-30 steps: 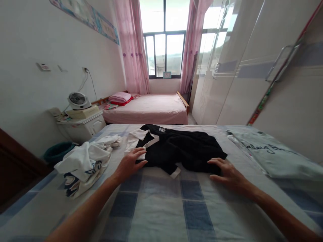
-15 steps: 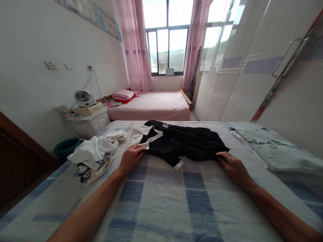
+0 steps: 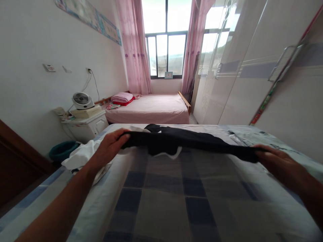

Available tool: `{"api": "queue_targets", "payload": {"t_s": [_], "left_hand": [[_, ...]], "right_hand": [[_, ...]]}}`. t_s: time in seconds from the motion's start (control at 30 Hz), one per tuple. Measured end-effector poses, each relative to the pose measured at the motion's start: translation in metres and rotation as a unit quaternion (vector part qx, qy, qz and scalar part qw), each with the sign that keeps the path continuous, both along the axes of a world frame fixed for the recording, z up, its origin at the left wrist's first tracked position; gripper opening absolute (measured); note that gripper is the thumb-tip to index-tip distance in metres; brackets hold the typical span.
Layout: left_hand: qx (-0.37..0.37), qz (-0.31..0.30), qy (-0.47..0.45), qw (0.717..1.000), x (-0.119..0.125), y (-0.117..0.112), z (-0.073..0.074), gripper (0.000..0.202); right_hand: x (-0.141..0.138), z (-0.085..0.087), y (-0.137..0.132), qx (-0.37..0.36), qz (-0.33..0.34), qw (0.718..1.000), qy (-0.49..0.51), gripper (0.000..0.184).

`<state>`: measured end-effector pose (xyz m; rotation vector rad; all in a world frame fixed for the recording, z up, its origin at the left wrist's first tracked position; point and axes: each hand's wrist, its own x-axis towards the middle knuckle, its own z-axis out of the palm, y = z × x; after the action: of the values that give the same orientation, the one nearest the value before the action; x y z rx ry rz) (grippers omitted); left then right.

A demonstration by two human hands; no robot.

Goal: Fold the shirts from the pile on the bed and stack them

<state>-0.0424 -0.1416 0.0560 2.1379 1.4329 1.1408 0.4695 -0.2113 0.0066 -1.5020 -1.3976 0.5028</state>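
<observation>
- Garment (image 3: 186, 141), black with white trim: it is stretched as a narrow band between the two hands. It is held clear of the bed (image 3: 161, 208) and seen almost edge-on.
- Long axis: it runs left to right across the view, crosswise to both forearms. The middle sags slightly, and a white-edged flap hangs from it just above the sheet.
- Left hand (image 3: 109, 148): its fingers are curled shut around the left end of the garment, beside the white collar. The forearm reaches in from the lower left, with the wrist nearly straight.
- Right hand (image 3: 277, 163): it is closed on the right end of the garment, back of the hand upward, and the forearm enters from the lower right corner. The fingertips are blurred, so the exact pinch cannot be told.
- Relative reach: each hand holds one end, so neither is nearer to the garment. The left hand sits a little farther up the bed than the right.
- Bed surface: the blue-and-white checked sheet lies in shadow directly under the garment.
- Surroundings: a white clothes pile (image 3: 80, 156) lies just left of the left wrist. A pale folded cloth (image 3: 254, 136) lies beyond the right hand, and a nightstand (image 3: 87, 124) carries a small fan (image 3: 81, 100). A pink bed (image 3: 151, 109) stands under the window, and a wardrobe (image 3: 252, 84) runs along the right wall.
</observation>
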Motion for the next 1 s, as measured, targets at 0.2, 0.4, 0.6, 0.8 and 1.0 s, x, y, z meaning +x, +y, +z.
{"api": "queue_targets", "payload": {"t_s": [0.2,0.4,0.6,0.8,1.0], "left_hand": [[-0.288,-0.164,0.003,0.943,-0.019,-0.012,-0.019,0.041],[-0.191,0.005,-0.016,0.981,-0.002,0.078,-0.058,0.064],[-0.196,0.085,0.018,0.977,0.015,0.144,-0.088,0.062],[-0.212,0.12,-0.038,0.969,0.041,0.164,-0.097,0.059],[-0.251,-0.025,-0.131,0.959,0.048,0.138,-0.073,0.048]], "right_hand": [[0.035,-0.027,-0.03,-0.196,0.179,0.963,-0.047,0.021],[0.021,-0.037,0.046,-0.165,0.101,0.974,-0.115,0.034],[0.007,-0.059,0.132,-0.133,-0.021,0.963,-0.232,0.038],[-0.021,-0.079,0.183,-0.094,-0.063,0.951,-0.288,0.05],[-0.038,-0.069,0.178,-0.072,-0.003,0.965,-0.251,0.027]]}}
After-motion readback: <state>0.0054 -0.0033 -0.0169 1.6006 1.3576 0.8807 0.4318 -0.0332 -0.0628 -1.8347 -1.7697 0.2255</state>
